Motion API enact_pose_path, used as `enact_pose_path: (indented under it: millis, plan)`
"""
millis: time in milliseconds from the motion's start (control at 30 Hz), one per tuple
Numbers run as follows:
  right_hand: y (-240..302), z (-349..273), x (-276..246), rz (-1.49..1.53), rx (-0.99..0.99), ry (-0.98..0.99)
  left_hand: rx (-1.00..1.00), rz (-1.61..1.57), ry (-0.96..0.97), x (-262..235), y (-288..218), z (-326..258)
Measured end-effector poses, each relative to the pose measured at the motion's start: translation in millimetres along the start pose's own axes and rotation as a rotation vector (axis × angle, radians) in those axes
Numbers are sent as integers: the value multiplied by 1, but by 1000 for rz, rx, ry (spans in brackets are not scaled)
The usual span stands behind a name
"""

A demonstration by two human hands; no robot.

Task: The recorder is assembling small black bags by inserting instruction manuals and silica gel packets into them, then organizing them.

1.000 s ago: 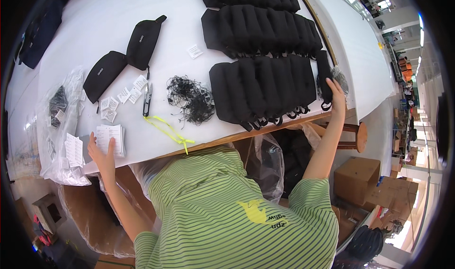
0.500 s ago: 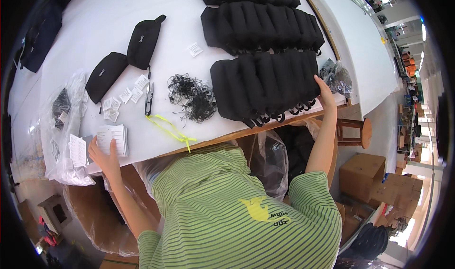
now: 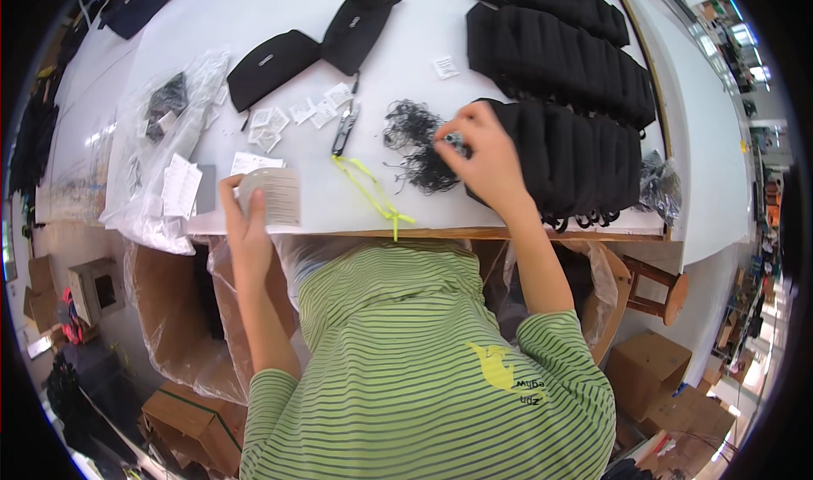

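My left hand (image 3: 247, 222) grips a printed pale card (image 3: 281, 199), thumb on its face, at the table's near edge. Whether it is one card or several I cannot tell. My right hand (image 3: 489, 160) is closed in a pinch beside a tangle of thin black cords (image 3: 415, 154). A small dark, greyish thing (image 3: 457, 141) shows at its fingers, too blurred to name. That hand covers part of the nearest row of black pouches (image 3: 576, 162). Between the hands lie black thread snips (image 3: 345, 131) with a yellow ribbon (image 3: 373, 194) tied on.
Two black zip pouches (image 3: 275, 63) lie farther back, with small white labels (image 3: 269, 124) near them. Clear plastic bags (image 3: 182, 99) and printed cards (image 3: 180, 185) are at the left. More pouch rows (image 3: 559, 52) stand at the far right. Below the edge are plastic-lined cartons (image 3: 174, 311).
My left hand has lifted the card from the table. My right hand has left the right end of the pouch row and moved left to the cords. The view has shifted left.
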State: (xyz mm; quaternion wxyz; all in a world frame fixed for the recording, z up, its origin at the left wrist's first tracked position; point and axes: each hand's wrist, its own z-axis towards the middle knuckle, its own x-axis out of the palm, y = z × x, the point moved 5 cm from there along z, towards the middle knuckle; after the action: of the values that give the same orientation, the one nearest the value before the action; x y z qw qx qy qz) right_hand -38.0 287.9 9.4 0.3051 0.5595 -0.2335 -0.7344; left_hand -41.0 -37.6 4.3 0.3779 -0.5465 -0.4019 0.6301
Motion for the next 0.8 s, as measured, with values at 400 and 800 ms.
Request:
enact_pose_path:
  millis: [400, 800]
  plan:
    - [1, -14, 103, -332, -197, 608, -226, -318, 335, 45, 0, -66]
    - [66, 37, -77, 307, -150, -472, -231, -227, 313, 57, -8, -62]
